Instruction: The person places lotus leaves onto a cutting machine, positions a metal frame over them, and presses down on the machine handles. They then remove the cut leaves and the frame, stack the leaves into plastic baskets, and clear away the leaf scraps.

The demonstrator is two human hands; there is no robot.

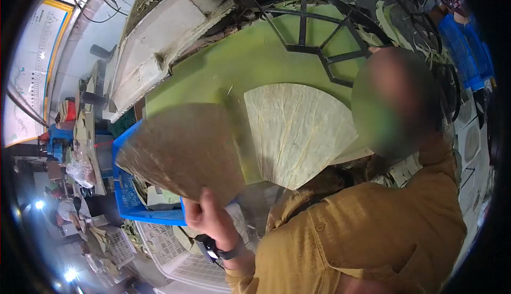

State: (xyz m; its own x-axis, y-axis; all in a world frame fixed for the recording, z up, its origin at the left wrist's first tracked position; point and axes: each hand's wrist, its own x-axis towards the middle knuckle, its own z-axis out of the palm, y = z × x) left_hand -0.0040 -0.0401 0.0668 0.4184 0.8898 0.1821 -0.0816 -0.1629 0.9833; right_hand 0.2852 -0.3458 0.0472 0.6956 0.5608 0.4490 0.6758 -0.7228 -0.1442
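Observation:
My left hand (210, 220), with a dark band at its wrist, pinches a brown, fan-shaped dried leaf piece (183, 147) by its lower edge, thumb uppermost. The piece is tilted and slightly blurred, overlapping the green board (205, 84). Beside it, a paler dried leaf piece (301, 129) of similar fan shape lies on the board, its veins spreading outward. A black metal frame (302, 22) with spokes rests across the board's far end. My right hand (393, 75) is beside this frame, a fingertip right at its rim; a blurred patch hides most of its fingers.
A blue plastic crate (121, 201) with leaf scraps stands left of the board, and a white perforated basket (159, 241) is below it. A worn white machine housing (159, 33) borders the board at upper left. Another blue crate (468, 49) sits at far right. A person (72, 209) shows in the left background.

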